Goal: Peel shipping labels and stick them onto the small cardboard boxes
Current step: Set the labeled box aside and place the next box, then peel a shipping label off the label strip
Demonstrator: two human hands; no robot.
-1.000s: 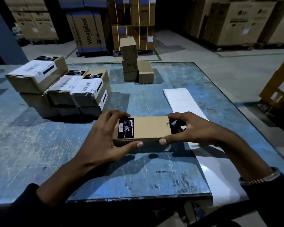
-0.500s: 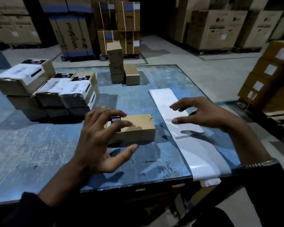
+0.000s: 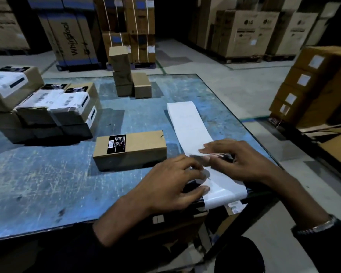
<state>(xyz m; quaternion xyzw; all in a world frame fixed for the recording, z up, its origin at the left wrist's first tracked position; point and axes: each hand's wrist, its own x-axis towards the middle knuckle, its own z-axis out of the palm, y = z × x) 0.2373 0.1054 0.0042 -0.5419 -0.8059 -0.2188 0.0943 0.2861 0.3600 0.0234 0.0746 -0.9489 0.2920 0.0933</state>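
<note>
On the label strip (image 3: pixel 189 123), both hands (fingers bent) rest.

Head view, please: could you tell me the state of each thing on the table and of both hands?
Near box: closed, flat on the table, no white label, untouched.
Label strip: laid flat, near end hanging over the table edge.
Left hand: on the strip, fingers curled at it.
Right hand: on the strip, fingertips working it.
Labelled boxes: stacked at left.
Plain boxes: stacked at the far edge, unlabelled.

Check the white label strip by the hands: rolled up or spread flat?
Spread flat: the label strip lies unrolled along the table, its near end overhanging the edge.
</note>
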